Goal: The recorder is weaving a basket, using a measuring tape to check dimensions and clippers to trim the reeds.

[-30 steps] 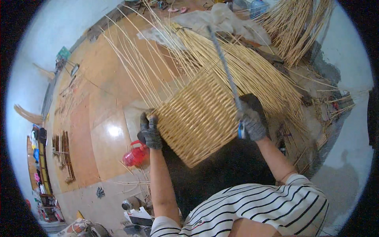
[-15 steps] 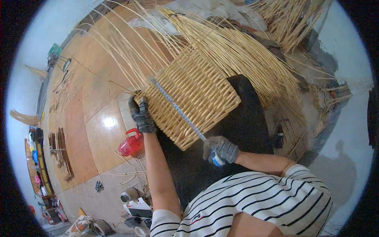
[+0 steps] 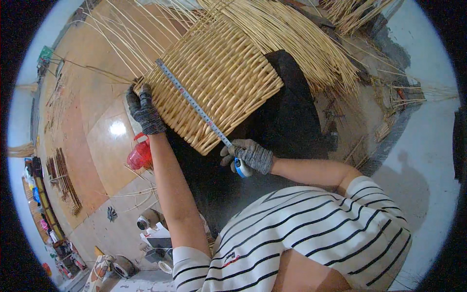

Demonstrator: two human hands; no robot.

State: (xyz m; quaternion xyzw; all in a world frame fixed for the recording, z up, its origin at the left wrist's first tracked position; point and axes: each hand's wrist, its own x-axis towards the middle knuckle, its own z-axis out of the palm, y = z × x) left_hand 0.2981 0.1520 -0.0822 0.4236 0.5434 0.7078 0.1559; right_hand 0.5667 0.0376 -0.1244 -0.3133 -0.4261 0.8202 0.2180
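A square woven wicker panel (image 3: 224,68) with loose rods sticking out from its upper-left edge rests on a black cushion or cloth (image 3: 287,136). My left hand (image 3: 145,108), in a grey knit glove, is closed on the panel's left corner. My right hand (image 3: 250,156), also gloved, holds a white-and-blue tape measure (image 3: 241,168) just below the panel's bottom corner. The metal tape (image 3: 189,100) lies extended diagonally in the picture across the weave, its far end at the upper-left edge.
Long willow rods (image 3: 316,58) lie behind the panel, with more at top right. A red plastic jug (image 3: 139,153) stands left of the cushion. Short dark stick bundles (image 3: 65,180), a cluttered shelf (image 3: 41,204) and assorted gear (image 3: 151,228) are on the left.
The tape, raised upright a second ago, now lies across the panel. My right hand moved down and toward the middle with the tape measure. The panel and my left hand appear higher and further left.
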